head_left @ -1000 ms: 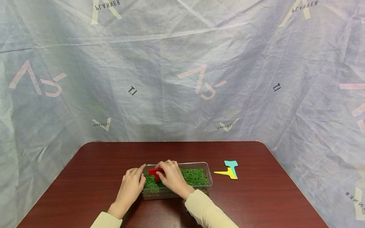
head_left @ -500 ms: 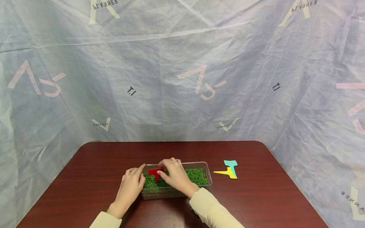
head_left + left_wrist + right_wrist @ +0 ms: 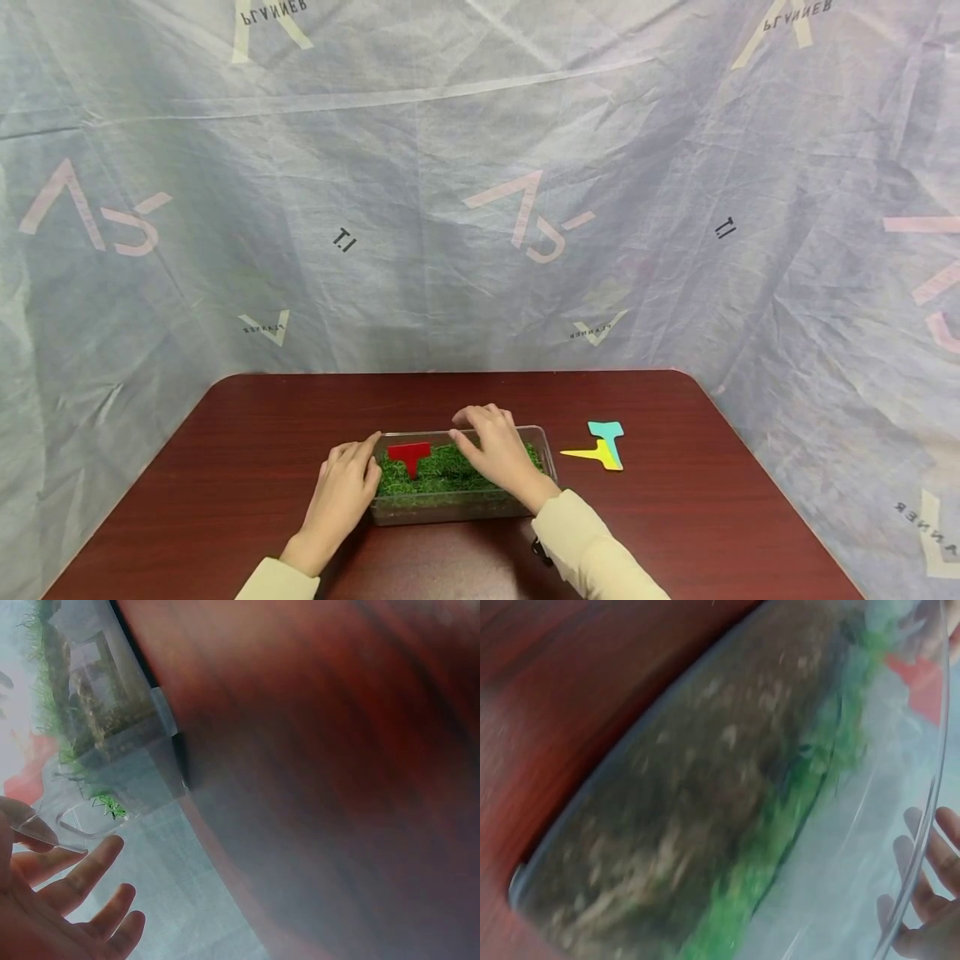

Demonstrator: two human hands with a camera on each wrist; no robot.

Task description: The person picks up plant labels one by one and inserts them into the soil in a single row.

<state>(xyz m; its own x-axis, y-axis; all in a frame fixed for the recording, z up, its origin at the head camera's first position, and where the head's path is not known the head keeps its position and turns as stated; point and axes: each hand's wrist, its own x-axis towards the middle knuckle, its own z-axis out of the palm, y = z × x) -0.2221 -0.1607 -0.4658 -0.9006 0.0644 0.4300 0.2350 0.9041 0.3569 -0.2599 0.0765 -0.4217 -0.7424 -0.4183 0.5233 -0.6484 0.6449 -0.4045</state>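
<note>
A clear plastic box (image 3: pixel 420 510) of soil and short green grass (image 3: pixel 450 467) stands before me. Near its left end a red T-shaped plant label (image 3: pixel 410 452) stands upright in the grass. My left hand (image 3: pixel 343 483) holds the box's left end, with thumb and fingers at the rim in the left wrist view. Over the right half of the grass hovers my right hand (image 3: pixel 495 450), fingers loosely spread and nothing in them. Through the box wall, the right wrist view shows soil (image 3: pixel 682 787) under the grass and the right hand's fingers beyond the rim.
To the right of the box, a yellow plant label (image 3: pixel 600 455) and a turquoise one (image 3: pixel 606 429) lie overlapping on the dark red wooden table (image 3: pixel 675 517). A grey printed cloth (image 3: pixel 420 292) hangs behind and at both sides.
My right hand has let go of the red plant label and moved right over the grass. The label stays upright where it was. The left hand has kept its place.
</note>
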